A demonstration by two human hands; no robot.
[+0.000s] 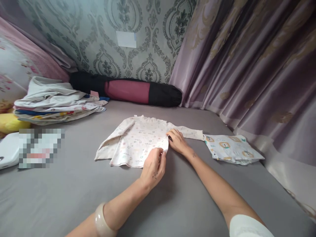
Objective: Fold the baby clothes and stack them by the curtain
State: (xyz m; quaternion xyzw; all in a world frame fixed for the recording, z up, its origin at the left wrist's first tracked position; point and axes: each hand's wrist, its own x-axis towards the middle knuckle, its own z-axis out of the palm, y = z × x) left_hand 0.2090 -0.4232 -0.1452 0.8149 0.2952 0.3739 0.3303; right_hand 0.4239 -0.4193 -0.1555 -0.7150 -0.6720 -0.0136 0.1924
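Observation:
A small white long-sleeved shirt point(140, 140) with a faint printed pattern lies spread on the grey bed sheet, its collar toward the wall. My left hand point(154, 166) pinches the shirt's lower right corner, with the fingertips pressed together on the hem. Higher up the same side edge, my right hand point(177, 141) grips the fabric near the right sleeve's underarm, its fingers bent over the cloth. The left sleeve slants down toward the near side, while the right one stretches out to the right. A folded white cloth garment point(233, 149) with orange animal prints lies at that sleeve's cuff.
A stack of folded clothes point(56, 102) stands at the left, beside a yellow plush-looking object point(14, 123). Nearer are a white device point(10, 149) and a blurred-out item point(40, 148). A black and maroon long bag point(128, 92) lies along the wall; purple curtains point(234, 65) hang right.

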